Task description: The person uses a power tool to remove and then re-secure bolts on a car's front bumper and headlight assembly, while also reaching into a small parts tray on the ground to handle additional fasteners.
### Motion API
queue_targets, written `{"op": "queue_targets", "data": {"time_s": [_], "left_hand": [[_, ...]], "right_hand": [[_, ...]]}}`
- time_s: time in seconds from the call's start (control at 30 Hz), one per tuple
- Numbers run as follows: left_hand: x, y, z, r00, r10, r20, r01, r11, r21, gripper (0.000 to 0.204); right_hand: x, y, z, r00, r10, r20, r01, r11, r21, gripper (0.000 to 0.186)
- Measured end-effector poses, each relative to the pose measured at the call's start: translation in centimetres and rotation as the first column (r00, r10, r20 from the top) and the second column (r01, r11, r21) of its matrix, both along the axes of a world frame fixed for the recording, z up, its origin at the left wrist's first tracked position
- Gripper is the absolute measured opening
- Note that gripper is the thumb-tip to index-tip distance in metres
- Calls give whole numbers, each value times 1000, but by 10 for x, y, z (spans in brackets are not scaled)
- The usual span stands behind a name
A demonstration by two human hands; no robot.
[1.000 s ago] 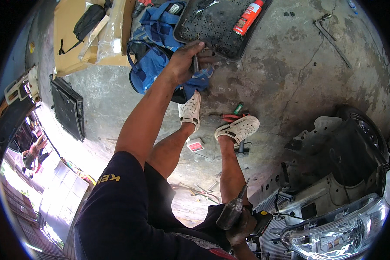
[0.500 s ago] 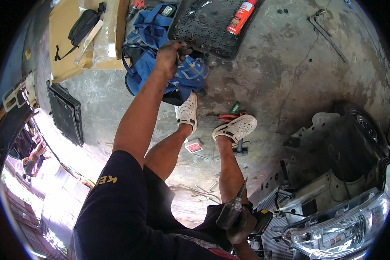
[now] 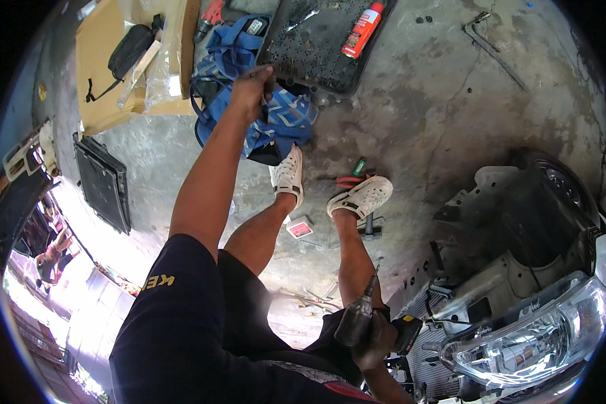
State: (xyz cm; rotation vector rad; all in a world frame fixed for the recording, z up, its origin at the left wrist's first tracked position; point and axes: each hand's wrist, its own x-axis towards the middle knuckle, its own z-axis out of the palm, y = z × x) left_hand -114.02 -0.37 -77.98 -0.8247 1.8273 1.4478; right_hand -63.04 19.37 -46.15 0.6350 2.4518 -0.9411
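Observation:
My right hand (image 3: 377, 341) grips a dark cordless drill (image 3: 355, 323) near my lap. A thin bit points up from its nose, and its yellow-and-black battery (image 3: 408, 332) shows beyond the hand. My left arm is stretched forward. Over a blue patterned bag (image 3: 286, 116), close to the near-left corner of a black tray (image 3: 320, 82), my left hand (image 3: 251, 93) is closed with its fingers curled. Whatever lies in those fingers is hidden. A red spray can (image 3: 362, 31) and a wrench (image 3: 303, 19) lie in the tray.
Pliers (image 3: 350, 180), a hammer (image 3: 369, 227) and a red-and-white box (image 3: 299, 227) lie by my shoes. At right stands a car front with an exposed headlight (image 3: 528, 343). Cardboard (image 3: 97, 67) and a red drill (image 3: 211, 16) are at far left; another person (image 3: 49, 259) is beyond.
My left hand has drawn slightly left from the tray's edge, and its fingers are curled closer together. The view has shifted a little. My right hand still holds the drill.

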Motion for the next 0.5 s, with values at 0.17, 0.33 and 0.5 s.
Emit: {"op": "queue_targets", "data": {"time_s": [0.17,0.33,0.5], "left_hand": [[38,-36,52,982,-140,128,114,976,188,31],[124,-29,197,872,-382,307,343,923,173,32],[170,-15,370,745,-546,383,536,832,144,24]], "right_hand": [[-6,6,3,998,31,-61,-32,999,-16,65],[-8,8,21,979,-44,-198,41,999,-20,58],[3,-5,62,978,-203,-57,184,952,-244,65]]}}
